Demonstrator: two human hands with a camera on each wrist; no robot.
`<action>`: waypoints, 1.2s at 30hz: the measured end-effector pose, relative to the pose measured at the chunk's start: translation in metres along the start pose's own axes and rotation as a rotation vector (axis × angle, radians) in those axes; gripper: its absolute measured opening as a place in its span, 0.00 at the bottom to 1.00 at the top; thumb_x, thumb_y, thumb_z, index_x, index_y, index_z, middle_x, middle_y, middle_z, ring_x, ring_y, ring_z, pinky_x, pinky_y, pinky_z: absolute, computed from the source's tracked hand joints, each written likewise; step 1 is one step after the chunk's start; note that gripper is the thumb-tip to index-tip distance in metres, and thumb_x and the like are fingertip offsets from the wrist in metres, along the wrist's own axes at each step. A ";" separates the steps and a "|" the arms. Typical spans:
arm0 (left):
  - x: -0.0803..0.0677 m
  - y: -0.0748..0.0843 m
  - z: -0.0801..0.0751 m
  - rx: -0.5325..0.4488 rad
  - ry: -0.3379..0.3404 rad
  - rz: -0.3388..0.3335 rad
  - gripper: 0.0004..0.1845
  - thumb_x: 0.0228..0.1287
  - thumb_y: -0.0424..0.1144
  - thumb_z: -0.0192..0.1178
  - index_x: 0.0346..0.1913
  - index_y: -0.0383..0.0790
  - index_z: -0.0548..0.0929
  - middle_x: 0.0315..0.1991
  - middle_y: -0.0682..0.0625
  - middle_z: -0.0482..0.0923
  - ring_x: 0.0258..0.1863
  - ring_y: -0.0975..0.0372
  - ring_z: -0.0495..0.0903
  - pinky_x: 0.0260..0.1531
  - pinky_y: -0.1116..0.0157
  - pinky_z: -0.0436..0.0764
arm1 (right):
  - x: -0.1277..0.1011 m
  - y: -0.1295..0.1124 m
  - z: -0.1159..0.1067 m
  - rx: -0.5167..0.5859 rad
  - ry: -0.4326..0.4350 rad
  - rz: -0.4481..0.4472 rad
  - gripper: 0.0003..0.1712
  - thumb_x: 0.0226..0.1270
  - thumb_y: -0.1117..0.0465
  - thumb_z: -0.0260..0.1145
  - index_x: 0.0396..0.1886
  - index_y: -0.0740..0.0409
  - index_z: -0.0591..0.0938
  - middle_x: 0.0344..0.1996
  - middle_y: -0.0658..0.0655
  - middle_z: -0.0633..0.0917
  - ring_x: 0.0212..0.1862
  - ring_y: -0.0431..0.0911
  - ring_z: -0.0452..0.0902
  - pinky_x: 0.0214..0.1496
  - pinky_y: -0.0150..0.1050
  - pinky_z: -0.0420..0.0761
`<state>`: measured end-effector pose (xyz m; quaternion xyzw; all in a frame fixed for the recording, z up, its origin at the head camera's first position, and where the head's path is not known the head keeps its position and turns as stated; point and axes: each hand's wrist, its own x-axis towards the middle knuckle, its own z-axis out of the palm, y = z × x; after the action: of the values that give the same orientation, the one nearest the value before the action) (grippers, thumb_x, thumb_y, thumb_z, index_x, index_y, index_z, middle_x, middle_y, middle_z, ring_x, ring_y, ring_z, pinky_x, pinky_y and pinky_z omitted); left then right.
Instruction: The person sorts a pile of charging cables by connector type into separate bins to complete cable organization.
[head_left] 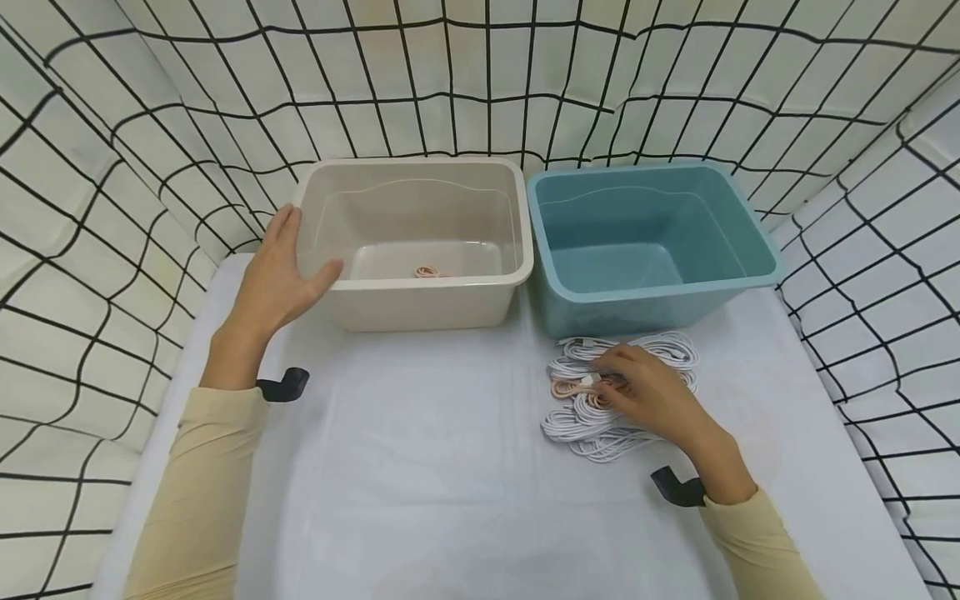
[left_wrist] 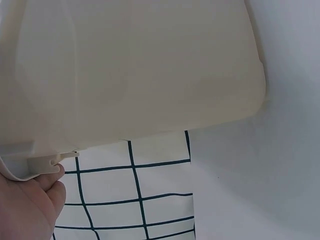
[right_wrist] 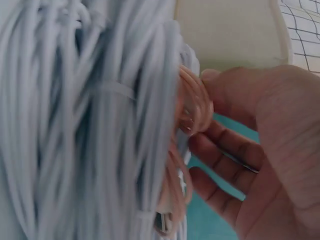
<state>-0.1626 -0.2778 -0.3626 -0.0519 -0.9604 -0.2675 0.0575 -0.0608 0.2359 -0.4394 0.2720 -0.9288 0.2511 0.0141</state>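
Note:
My right hand (head_left: 648, 396) reaches into a pile of coiled cables on the white table. Its thumb and fingertips pinch a peach-coloured coiled cable (right_wrist: 200, 102); another peach loop (right_wrist: 175, 185) lies just below it in the right wrist view. White coiled cables (head_left: 592, 421) surround these, in front of the blue bin (head_left: 652, 292). At the left corner of the beige bin (head_left: 427, 308), my left hand (head_left: 277, 275) rests on the rim, fingers extended along the side and thumb over the front edge. Inside that bin lies a small peach coiled cable (head_left: 426, 272).
The two bins stand side by side at the back of the white-covered table (head_left: 420, 467). Black wire grid (head_left: 487, 67) over white sheeting rises behind and on both sides. A black wrist mount (head_left: 285, 385) sticks out at the left wrist, and a matching one (head_left: 678, 487) at the right.

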 end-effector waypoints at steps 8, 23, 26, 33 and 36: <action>-0.001 -0.003 0.001 -0.007 0.032 0.002 0.52 0.72 0.57 0.58 0.86 0.34 0.46 0.86 0.39 0.44 0.77 0.33 0.60 0.70 0.29 0.63 | -0.003 -0.012 0.012 -0.103 0.002 0.012 0.21 0.67 0.59 0.78 0.57 0.59 0.89 0.45 0.55 0.85 0.38 0.43 0.83 0.38 0.43 0.86; -0.004 -0.004 -0.001 -0.015 0.030 0.002 0.51 0.71 0.54 0.58 0.85 0.34 0.47 0.86 0.39 0.44 0.76 0.32 0.61 0.70 0.29 0.63 | 0.001 -0.025 0.010 -0.105 -0.031 -0.013 0.13 0.66 0.68 0.75 0.48 0.62 0.85 0.47 0.58 0.85 0.43 0.48 0.83 0.43 0.45 0.86; -0.004 -0.003 0.000 -0.021 0.033 0.006 0.50 0.71 0.53 0.58 0.85 0.33 0.47 0.86 0.38 0.44 0.76 0.32 0.61 0.70 0.29 0.63 | 0.004 -0.028 0.006 -0.141 -0.063 -0.021 0.14 0.66 0.68 0.74 0.51 0.61 0.86 0.42 0.55 0.85 0.40 0.45 0.79 0.41 0.44 0.83; -0.003 0.000 0.001 -0.022 0.033 0.008 0.50 0.71 0.53 0.58 0.85 0.33 0.47 0.86 0.38 0.45 0.76 0.32 0.61 0.70 0.29 0.63 | 0.004 -0.037 -0.003 -0.099 -0.136 0.012 0.15 0.65 0.70 0.65 0.49 0.58 0.90 0.35 0.49 0.79 0.34 0.41 0.69 0.36 0.38 0.75; -0.002 -0.001 0.000 -0.013 0.034 0.009 0.50 0.71 0.54 0.58 0.85 0.34 0.47 0.86 0.38 0.45 0.76 0.32 0.62 0.69 0.29 0.64 | 0.004 -0.039 -0.003 -0.107 -0.145 0.026 0.11 0.65 0.68 0.66 0.45 0.56 0.89 0.38 0.50 0.84 0.36 0.42 0.74 0.38 0.41 0.79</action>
<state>-0.1604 -0.2790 -0.3639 -0.0520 -0.9572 -0.2745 0.0749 -0.0448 0.2073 -0.4185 0.2764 -0.9430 0.1807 -0.0418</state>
